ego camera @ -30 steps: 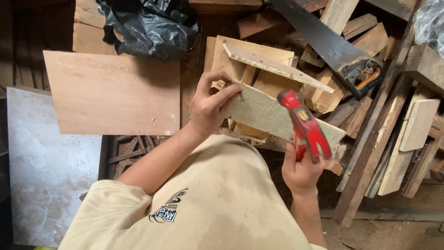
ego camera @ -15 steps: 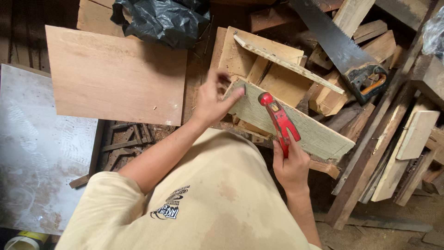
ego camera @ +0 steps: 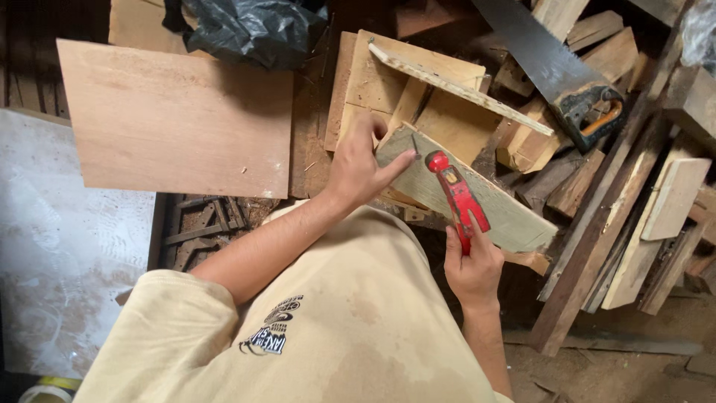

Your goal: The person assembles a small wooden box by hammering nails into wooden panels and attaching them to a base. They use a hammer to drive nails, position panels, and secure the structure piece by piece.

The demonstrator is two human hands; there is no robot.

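View from above a person in a cream shirt [ego camera: 350, 328], looking down over their shoulders at a cluttered pile of scrap wood.

Largest in view, at upper left, a flat sheet of brown plywood [ego camera: 179, 119] lies beside a pale, stained slab [ego camera: 60, 246]. A crumpled black plastic bag [ego camera: 246, 30] sits at the top edge, just above the plywood. To the right, many offcuts and planks [ego camera: 641, 216] lean and overlap. A handsaw [ego camera: 552, 67] with a dark blade and a black and orange handle rests on them at upper right.

In the middle, a pale grey-green board [ego camera: 514, 216] lies tilted, running from upper left down to lower right, on top of lighter wooden pieces [ego camera: 395, 82].

The left hand [ego camera: 358, 168] rests on the board's upper left end, fingers partly curled, with thumb and forefinger pinched around a small dark nail [ego camera: 415, 143] standing upright on the board. The nail is tiny and hard to make out.

The right hand [ego camera: 470, 265] is closed firmly around the lower handle of a red hammer [ego camera: 459, 198]. The hammer lies along the board, its head just beside the nail and the left fingertips; whether it touches the nail cannot be told.
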